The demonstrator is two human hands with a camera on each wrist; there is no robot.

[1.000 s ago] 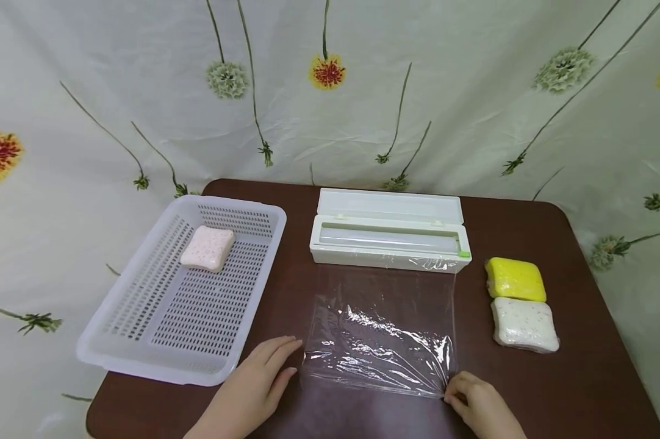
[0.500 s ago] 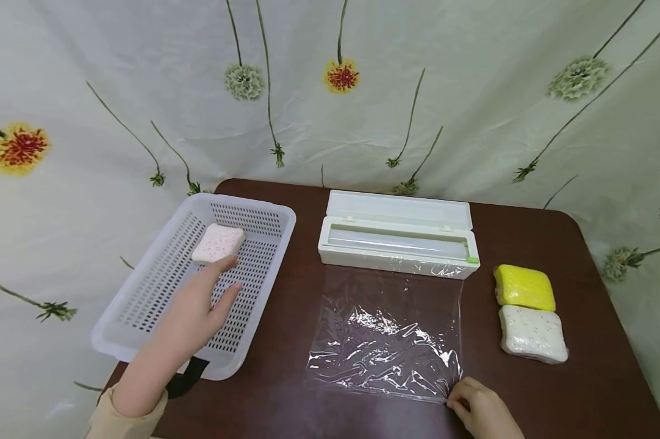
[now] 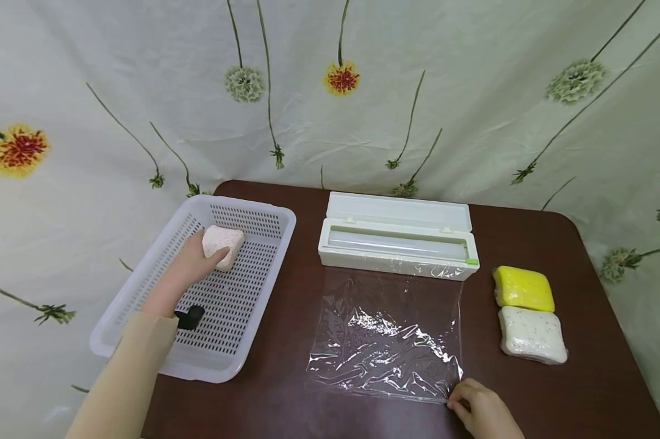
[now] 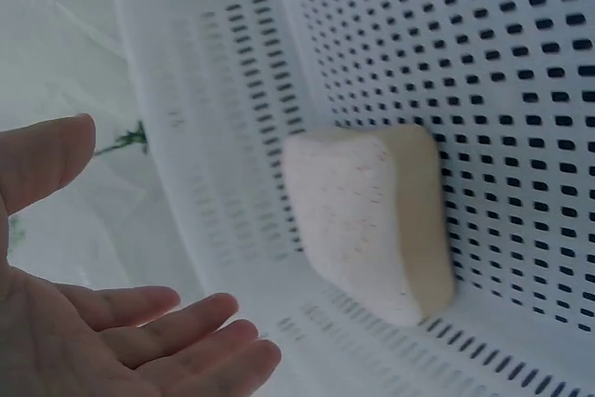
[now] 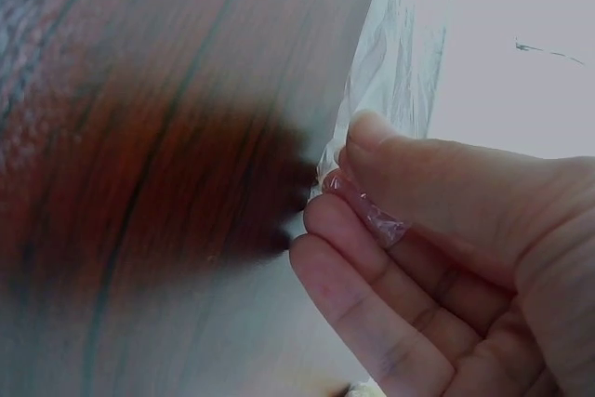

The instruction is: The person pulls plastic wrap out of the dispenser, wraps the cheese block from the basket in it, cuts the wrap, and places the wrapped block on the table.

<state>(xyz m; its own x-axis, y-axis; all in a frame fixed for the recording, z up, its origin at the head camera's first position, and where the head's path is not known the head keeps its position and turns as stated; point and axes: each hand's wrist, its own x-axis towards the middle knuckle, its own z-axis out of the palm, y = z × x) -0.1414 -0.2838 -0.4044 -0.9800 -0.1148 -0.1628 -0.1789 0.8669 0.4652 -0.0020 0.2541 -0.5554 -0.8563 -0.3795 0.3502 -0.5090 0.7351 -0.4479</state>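
A pale pink speckled sponge [image 3: 224, 242] lies in the white plastic basket [image 3: 264, 292]. My left hand [image 3: 190, 262] reaches into the basket at the sponge's left side, its thumb overlapping the sponge in the head view. In the left wrist view, the left hand [image 4: 139, 323] has thumb and fingers spread, with a gap between them and the sponge [image 4: 358, 220]. My right hand [image 3: 484, 407] pinches the near right corner of a clear sheet of cling film [image 3: 385, 341]. Between its thumb and fingers, bunched film [image 5: 376, 216] shows in the right wrist view.
A white cling film dispenser [image 3: 398, 259] stands at the back of the dark table [image 3: 286, 378], lid raised, the film running out of its front. On the right lie a yellow sponge [image 3: 524, 289] and a white speckled sponge [image 3: 533, 334], both wrapped in clear film.
My left hand has gone from the film's near left corner to the sponge in the basket. My right hand has stayed on the film's corner. The head view has shifted slightly.
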